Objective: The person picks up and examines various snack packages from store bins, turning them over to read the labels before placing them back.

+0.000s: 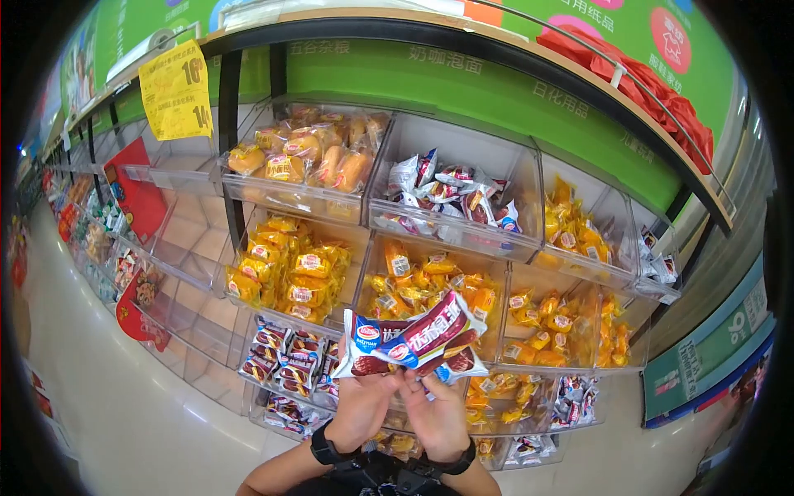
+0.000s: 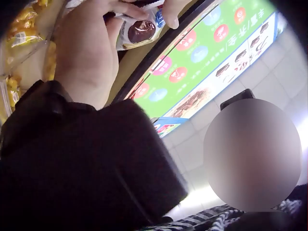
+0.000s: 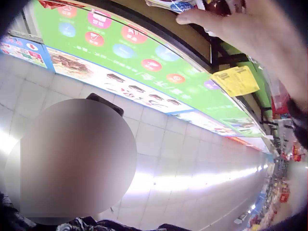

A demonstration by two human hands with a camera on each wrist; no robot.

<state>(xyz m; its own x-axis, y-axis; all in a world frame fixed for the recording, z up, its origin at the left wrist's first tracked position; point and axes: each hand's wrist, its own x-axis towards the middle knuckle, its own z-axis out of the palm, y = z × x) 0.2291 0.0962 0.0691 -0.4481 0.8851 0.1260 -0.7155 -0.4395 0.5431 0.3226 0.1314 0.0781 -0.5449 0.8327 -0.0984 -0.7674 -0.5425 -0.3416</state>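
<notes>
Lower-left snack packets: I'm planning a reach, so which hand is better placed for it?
Probably the left hand: it lies nearer the lower-left snack packets than the right hand. Both are at the held packets, so it may need freeing first.

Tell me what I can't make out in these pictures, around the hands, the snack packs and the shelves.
Rear snack pack: head view, its middle covered by the front snack pack.
Left hand: left wrist view, cut off by the top edge.
Right hand: right wrist view, cut off by the top and right edges.
Fine print on the yellow sign: head view, too small.
What lies under the round blur: both wrist views.
</notes>
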